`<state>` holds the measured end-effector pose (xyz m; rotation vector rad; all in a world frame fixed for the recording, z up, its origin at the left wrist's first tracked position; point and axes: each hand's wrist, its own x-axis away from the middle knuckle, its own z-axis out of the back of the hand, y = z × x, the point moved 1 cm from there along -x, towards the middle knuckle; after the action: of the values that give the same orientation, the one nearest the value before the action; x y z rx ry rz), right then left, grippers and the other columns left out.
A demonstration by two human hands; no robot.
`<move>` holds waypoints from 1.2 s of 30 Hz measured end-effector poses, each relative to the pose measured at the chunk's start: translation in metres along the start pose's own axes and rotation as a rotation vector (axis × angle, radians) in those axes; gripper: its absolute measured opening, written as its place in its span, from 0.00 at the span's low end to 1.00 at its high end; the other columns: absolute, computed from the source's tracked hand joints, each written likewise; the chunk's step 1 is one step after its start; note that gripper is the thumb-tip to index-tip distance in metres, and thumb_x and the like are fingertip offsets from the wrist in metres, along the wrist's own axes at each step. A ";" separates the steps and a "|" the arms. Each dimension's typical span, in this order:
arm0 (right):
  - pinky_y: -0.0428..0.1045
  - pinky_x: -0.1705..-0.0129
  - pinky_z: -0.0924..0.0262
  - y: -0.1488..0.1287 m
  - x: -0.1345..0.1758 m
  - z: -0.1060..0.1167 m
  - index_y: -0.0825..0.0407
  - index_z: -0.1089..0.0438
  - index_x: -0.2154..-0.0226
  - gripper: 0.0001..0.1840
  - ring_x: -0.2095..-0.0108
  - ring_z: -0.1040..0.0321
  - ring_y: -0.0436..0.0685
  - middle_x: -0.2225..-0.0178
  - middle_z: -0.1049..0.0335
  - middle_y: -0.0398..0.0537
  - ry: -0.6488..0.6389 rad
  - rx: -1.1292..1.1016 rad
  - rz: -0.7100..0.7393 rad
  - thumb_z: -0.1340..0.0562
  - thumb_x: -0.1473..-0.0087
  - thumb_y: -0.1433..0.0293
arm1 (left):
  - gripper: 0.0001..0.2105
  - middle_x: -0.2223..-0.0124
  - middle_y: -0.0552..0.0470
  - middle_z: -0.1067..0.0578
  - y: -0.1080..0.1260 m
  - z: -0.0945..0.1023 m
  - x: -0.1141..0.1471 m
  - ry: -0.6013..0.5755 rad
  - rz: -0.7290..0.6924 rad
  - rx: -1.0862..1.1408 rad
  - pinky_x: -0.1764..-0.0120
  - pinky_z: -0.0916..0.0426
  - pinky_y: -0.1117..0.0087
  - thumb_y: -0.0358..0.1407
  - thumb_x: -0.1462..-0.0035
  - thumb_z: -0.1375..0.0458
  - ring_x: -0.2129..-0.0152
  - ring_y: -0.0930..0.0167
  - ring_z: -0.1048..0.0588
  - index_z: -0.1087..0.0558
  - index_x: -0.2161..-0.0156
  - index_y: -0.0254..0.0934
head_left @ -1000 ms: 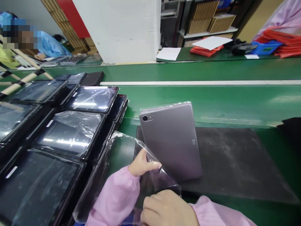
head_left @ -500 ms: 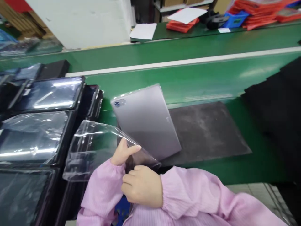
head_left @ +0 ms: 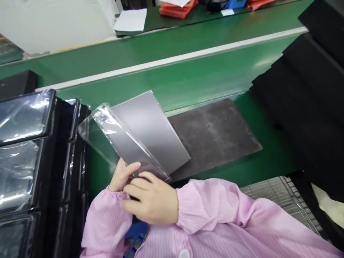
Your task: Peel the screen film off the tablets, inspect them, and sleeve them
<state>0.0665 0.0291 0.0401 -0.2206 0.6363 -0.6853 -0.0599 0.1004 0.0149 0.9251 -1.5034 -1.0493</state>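
Observation:
My left hand (head_left: pixel 124 175) grips the lower left edge of a grey tablet (head_left: pixel 150 125), thumb on top. The tablet is tilted, its back toward me. Clear plastic film (head_left: pixel 126 138) lies folded across the tablet's left side, and a loose part of it sticks out to the left. Beside the left hand, my right hand (head_left: pixel 153 199) is at the tablet's lower edge, back of the hand up. Its fingers are bent and slightly apart, with nothing visible in them; the thumb is hidden.
A dark mat (head_left: pixel 215 136) lies on the green bench (head_left: pixel 271 150) behind the tablet. Plastic-covered tablets (head_left: pixel 18 168) are stacked at left. Black stacked sheets or boxes (head_left: pixel 303 93) rise at right. Paper (head_left: pixel 131 19) and red packets (head_left: pixel 178 9) sit on the far ledge.
The view has shifted right. The film, spread out to the left before, is now folded further over the tablet, covering its camera corner. My right hand's fingers have loosened from a fist.

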 end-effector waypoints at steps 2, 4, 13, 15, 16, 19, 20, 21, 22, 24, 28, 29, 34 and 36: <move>0.60 0.41 0.49 0.008 0.004 0.013 0.49 0.30 0.57 0.11 0.48 0.39 0.60 0.50 0.31 0.51 0.086 0.031 -0.129 0.45 0.38 0.72 | 0.20 0.61 0.49 0.21 0.001 0.000 -0.004 -0.036 -0.001 0.022 0.57 0.27 0.67 0.39 0.57 0.31 0.62 0.64 0.22 0.25 0.57 0.36; 0.63 0.37 0.52 0.021 0.014 0.027 0.48 0.34 0.48 0.17 0.41 0.44 0.61 0.43 0.36 0.53 0.240 0.041 -0.331 0.43 0.40 0.70 | 0.22 0.61 0.48 0.21 -0.002 0.001 -0.009 -0.055 -0.008 0.069 0.57 0.26 0.66 0.40 0.60 0.29 0.63 0.63 0.22 0.25 0.57 0.36; 0.65 0.41 0.42 0.083 0.063 0.051 0.50 0.42 0.38 0.39 0.42 0.38 0.67 0.42 0.35 0.55 0.206 -0.354 -1.041 0.33 0.49 0.59 | 0.41 0.66 0.44 0.20 -0.011 0.000 -0.014 -0.043 -0.111 0.111 0.62 0.24 0.62 0.62 0.78 0.28 0.66 0.57 0.20 0.23 0.61 0.32; 0.64 0.42 0.41 0.086 0.062 0.052 0.49 0.38 0.42 0.37 0.44 0.37 0.66 0.44 0.33 0.54 0.228 -0.412 -1.067 0.31 0.52 0.59 | 0.41 0.65 0.43 0.20 -0.010 -0.001 -0.013 -0.047 -0.146 0.105 0.61 0.24 0.62 0.64 0.77 0.30 0.64 0.56 0.20 0.23 0.61 0.32; 0.62 0.43 0.40 0.087 0.061 0.053 0.50 0.36 0.43 0.35 0.46 0.35 0.65 0.45 0.32 0.53 0.248 -0.445 -1.077 0.30 0.53 0.60 | 0.41 0.66 0.43 0.20 -0.010 -0.001 -0.013 -0.052 -0.155 0.104 0.61 0.24 0.62 0.64 0.76 0.31 0.64 0.56 0.20 0.23 0.61 0.33; 0.58 0.50 0.35 0.088 0.059 0.053 0.50 0.33 0.48 0.30 0.54 0.31 0.61 0.50 0.28 0.52 0.296 -0.518 -1.106 0.30 0.54 0.62 | 0.39 0.67 0.44 0.20 -0.014 0.002 -0.013 -0.070 -0.180 0.100 0.61 0.24 0.63 0.65 0.74 0.31 0.65 0.57 0.20 0.23 0.62 0.33; 0.57 0.52 0.34 0.088 0.059 0.054 0.50 0.33 0.48 0.30 0.56 0.30 0.60 0.51 0.27 0.51 0.303 -0.521 -1.114 0.31 0.54 0.62 | 0.40 0.68 0.45 0.20 -0.015 0.004 -0.013 -0.075 -0.187 0.094 0.62 0.24 0.63 0.65 0.74 0.32 0.66 0.58 0.20 0.23 0.61 0.33; 0.57 0.52 0.34 0.088 0.059 0.054 0.50 0.33 0.47 0.30 0.56 0.30 0.60 0.51 0.27 0.51 0.304 -0.516 -1.120 0.31 0.53 0.62 | 0.40 0.68 0.45 0.21 -0.017 0.006 -0.014 -0.079 -0.190 0.085 0.64 0.24 0.64 0.65 0.75 0.32 0.68 0.59 0.20 0.23 0.61 0.33; 0.58 0.52 0.34 0.088 0.059 0.055 0.50 0.33 0.46 0.31 0.55 0.30 0.61 0.50 0.27 0.51 0.300 -0.506 -1.124 0.31 0.53 0.62 | 0.40 0.69 0.45 0.21 -0.019 0.008 -0.014 -0.075 -0.191 0.072 0.65 0.25 0.65 0.65 0.76 0.32 0.69 0.60 0.21 0.23 0.62 0.33; 0.61 0.48 0.36 0.090 0.060 0.058 0.50 0.34 0.43 0.35 0.51 0.31 0.64 0.46 0.29 0.53 0.264 -0.478 -1.134 0.31 0.53 0.61 | 0.39 0.71 0.46 0.21 -0.021 0.011 -0.015 -0.045 -0.168 0.039 0.68 0.26 0.66 0.63 0.78 0.30 0.72 0.61 0.22 0.24 0.65 0.33; 0.64 0.44 0.38 0.096 0.059 0.064 0.50 0.33 0.44 0.36 0.46 0.32 0.68 0.44 0.30 0.54 0.181 -0.473 -1.135 0.28 0.55 0.61 | 0.32 0.72 0.48 0.22 -0.022 0.011 -0.015 0.040 -0.088 0.023 0.70 0.28 0.67 0.56 0.74 0.26 0.76 0.65 0.24 0.26 0.67 0.33; 0.64 0.45 0.37 0.098 0.059 0.066 0.50 0.32 0.46 0.33 0.48 0.31 0.67 0.46 0.29 0.54 0.188 -0.505 -1.133 0.28 0.55 0.62 | 0.31 0.73 0.49 0.23 -0.023 0.010 -0.015 0.044 -0.084 0.028 0.71 0.28 0.67 0.54 0.73 0.26 0.76 0.66 0.24 0.27 0.68 0.33; 0.57 0.52 0.31 0.104 0.063 0.070 0.52 0.30 0.60 0.19 0.57 0.25 0.61 0.59 0.23 0.52 0.321 -0.768 -1.192 0.29 0.55 0.64 | 0.24 0.70 0.49 0.21 -0.026 0.012 -0.016 -0.018 -0.094 0.036 0.68 0.28 0.68 0.46 0.66 0.26 0.73 0.66 0.23 0.26 0.67 0.33; 0.55 0.53 0.31 0.104 0.069 0.076 0.51 0.30 0.62 0.19 0.58 0.25 0.59 0.60 0.22 0.50 0.393 -0.912 -1.201 0.29 0.55 0.62 | 0.23 0.68 0.48 0.20 -0.027 0.014 -0.014 -0.009 -0.087 0.034 0.66 0.28 0.68 0.45 0.64 0.26 0.71 0.66 0.23 0.25 0.65 0.33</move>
<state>0.2085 0.0623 0.0267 -1.4146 1.1711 -1.5708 -0.0701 0.1072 -0.0162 1.0191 -1.5036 -1.0941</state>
